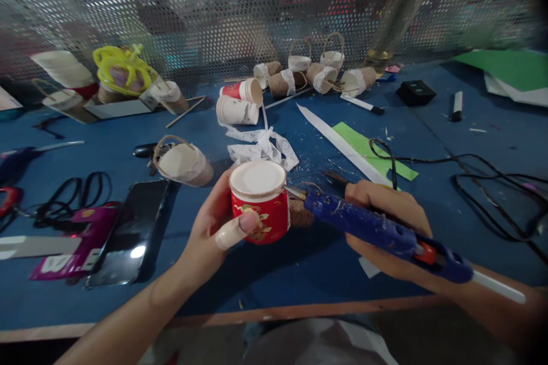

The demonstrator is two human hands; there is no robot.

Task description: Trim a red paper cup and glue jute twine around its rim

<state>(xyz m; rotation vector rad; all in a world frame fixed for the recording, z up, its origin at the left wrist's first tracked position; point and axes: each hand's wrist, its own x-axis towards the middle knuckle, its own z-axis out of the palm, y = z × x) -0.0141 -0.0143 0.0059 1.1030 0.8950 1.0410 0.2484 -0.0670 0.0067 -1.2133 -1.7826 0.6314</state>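
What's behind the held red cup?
Beyond the red cup lies white lace; brown twine shows at the cup's right. The cup hides part of the twine and the far fingertips of the left hand.

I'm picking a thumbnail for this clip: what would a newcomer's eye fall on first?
Probably the red paper cup, held in the left hand near the middle of the picture. Next, just right of it, the blue glue gun in the right hand, aimed at the cup's upper side. The bright yellow coil at the back left also stands out.
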